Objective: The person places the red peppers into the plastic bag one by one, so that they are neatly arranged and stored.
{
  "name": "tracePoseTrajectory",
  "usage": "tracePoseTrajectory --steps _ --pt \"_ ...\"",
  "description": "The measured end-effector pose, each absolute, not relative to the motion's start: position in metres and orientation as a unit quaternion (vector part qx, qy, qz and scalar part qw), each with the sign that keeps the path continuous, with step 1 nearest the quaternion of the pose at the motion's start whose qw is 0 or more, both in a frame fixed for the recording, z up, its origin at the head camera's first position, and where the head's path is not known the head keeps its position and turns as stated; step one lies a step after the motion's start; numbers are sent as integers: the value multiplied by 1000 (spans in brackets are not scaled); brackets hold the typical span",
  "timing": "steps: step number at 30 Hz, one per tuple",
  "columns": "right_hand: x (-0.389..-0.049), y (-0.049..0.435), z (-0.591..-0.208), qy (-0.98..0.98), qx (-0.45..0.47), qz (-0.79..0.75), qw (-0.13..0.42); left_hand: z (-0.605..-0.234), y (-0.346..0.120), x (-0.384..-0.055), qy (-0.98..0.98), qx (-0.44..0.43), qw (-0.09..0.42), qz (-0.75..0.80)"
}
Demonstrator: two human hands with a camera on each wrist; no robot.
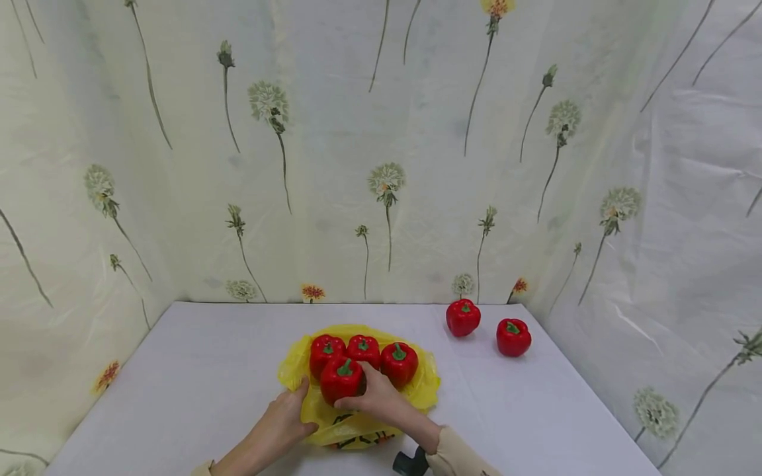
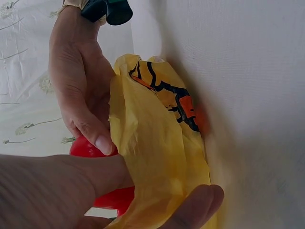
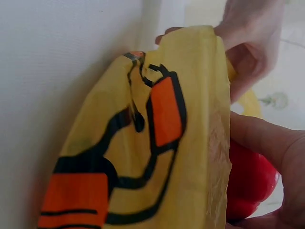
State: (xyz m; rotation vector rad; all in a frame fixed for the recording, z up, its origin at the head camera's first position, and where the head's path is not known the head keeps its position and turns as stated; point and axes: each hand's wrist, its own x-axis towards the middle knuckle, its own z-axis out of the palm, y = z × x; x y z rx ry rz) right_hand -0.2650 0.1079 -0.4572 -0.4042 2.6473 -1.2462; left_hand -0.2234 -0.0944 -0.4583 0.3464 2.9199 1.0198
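A yellow plastic bag (image 1: 425, 396) with black and orange print lies spread on the table, its mouth facing up. Three red bell peppers (image 1: 399, 363) with green stems sit together in it. My right hand (image 1: 381, 395) grips another red bell pepper (image 1: 340, 382) over the near part of the bag, thumb on the near side. At the bag's left side, my left hand (image 1: 284, 413) holds the rim. In the left wrist view its thumb (image 2: 202, 205) lies against the printed outside. The right wrist view shows the held pepper (image 3: 250, 179) partly hidden behind the bag's wall.
Two more red bell peppers, a rear one (image 1: 463, 317) and one nearer the edge (image 1: 513, 337), stand at the table's back right. A dark device (image 1: 411, 463) is by my right wrist. Dandelion-patterned curtains (image 1: 333, 165) surround the white table (image 1: 196, 370).
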Motion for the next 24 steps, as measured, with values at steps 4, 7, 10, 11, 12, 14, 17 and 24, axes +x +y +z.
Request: tracePoseTrajectory --steps 4,7,10,11,12,14,17,24 --pt "-264 105 -462 885 -150 -429 103 -458 -94 -224 940 109 14 323" --pt "-263 104 -467 873 -168 -444 114 -458 -93 -224 940 105 14 325" --pt "-264 102 -473 865 -183 -453 118 -458 -93 -225 938 99 18 331" --pt "-265 102 -474 863 -187 -454 118 -458 -93 -226 937 97 20 334" --pt "-265 101 -476 862 -189 -455 119 -459 -93 -226 937 97 22 335" --pt "-266 100 -478 862 -189 -455 120 -459 -93 -226 935 98 24 339" --pt "-266 99 -481 861 -185 -458 125 -459 -93 -226 934 99 25 344" --pt "-267 100 -486 857 -188 -463 130 -459 -93 -225 932 101 24 346"
